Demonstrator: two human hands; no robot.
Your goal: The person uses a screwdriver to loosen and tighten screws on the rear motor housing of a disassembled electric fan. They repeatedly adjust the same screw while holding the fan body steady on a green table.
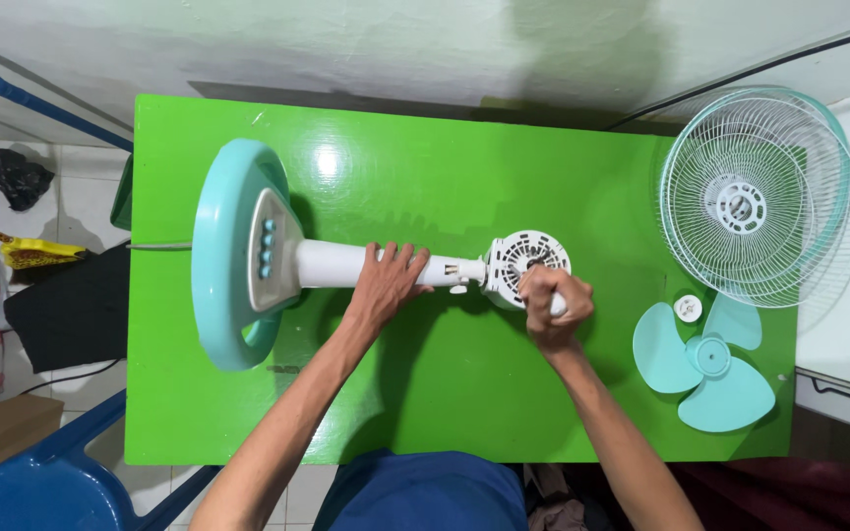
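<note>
A table fan without its blade and grilles lies on its side across the green table [445, 393]. Its round teal base [233, 251] points left and its white motor housing [525, 258] points right. My left hand [389, 280] rests on the white neck [336, 264] of the fan and grips it. My right hand [555, 303] is closed around the front end of the motor housing; what lies under the fingers is hidden.
Two white and teal wire grilles [755, 197] are stacked at the table's right end. A teal three-blade propeller [708, 359] and a small white cap [688, 307] lie below them. A blue plastic chair [41, 482] stands at lower left.
</note>
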